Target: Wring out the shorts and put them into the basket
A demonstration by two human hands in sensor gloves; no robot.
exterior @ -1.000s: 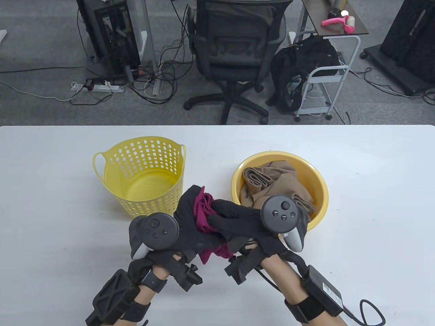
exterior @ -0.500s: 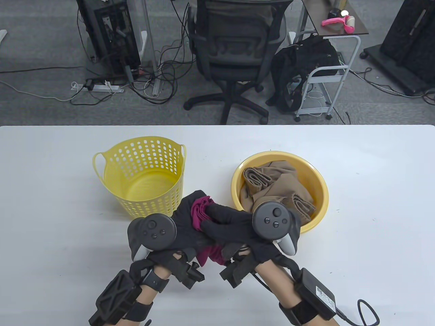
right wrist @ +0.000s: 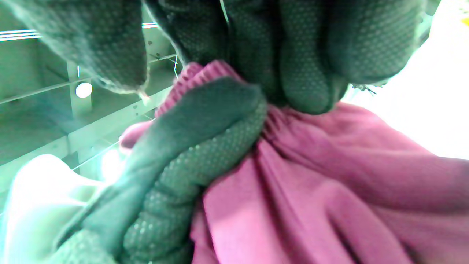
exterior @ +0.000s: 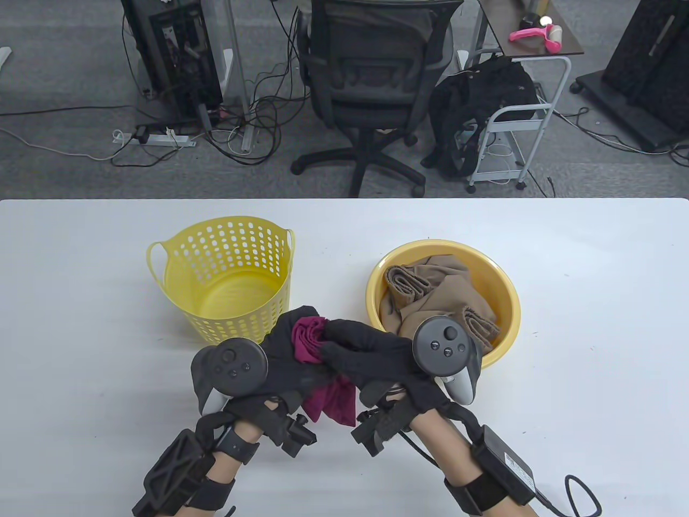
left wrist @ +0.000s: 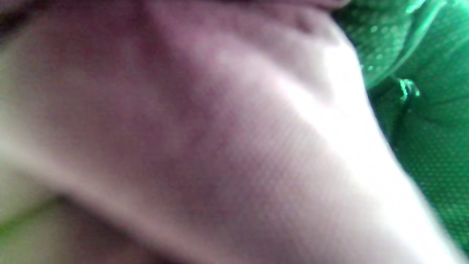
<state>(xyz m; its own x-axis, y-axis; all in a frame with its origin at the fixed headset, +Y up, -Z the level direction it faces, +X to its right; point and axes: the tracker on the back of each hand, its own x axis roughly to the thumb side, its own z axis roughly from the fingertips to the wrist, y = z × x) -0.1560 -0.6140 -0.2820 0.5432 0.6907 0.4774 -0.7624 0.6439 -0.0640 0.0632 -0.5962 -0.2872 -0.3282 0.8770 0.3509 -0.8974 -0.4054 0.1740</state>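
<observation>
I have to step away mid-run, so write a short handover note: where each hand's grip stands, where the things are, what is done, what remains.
Left hand: grip on the magenta shorts.
Right hand: grip on the same shorts, bunched between both hands above the table.
Yellow basket: holds nothing visible, just beyond the left hand.
Yellow basin: brown garment inside.
Done: shorts are in hand.
Left: finish wringing, drop them in the basket.

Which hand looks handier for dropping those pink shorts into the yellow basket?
Probably the left hand: it grips the shorts and sits just in front of the basket; the right hand is nearer the basin.
</observation>
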